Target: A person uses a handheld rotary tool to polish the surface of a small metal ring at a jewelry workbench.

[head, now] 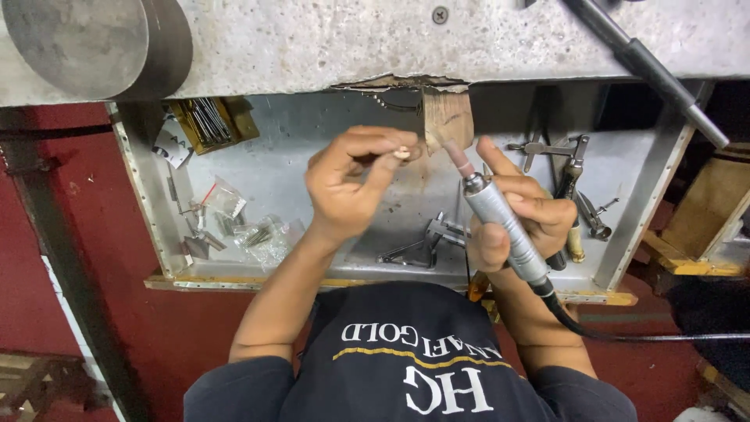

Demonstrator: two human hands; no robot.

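Observation:
My left hand [351,184] pinches a small ring-like metal piece [405,153] between thumb and fingertips, held against a worn wooden bench peg [448,117]. My right hand [527,211] grips a silver rotary handpiece [500,223] like a pen. Its pinkish cylindrical tip [459,160] points up at the small piece and nearly touches it. A black cable [625,336] runs from the handpiece to the right.
Below my hands lies an open metal drawer [156,227] with small plastic bags [258,234], calipers [426,246], pliers and other tools [574,180]. A grey bench top [312,39] carries a round steel block [86,43] and a dark rod [648,70]. The floor is red.

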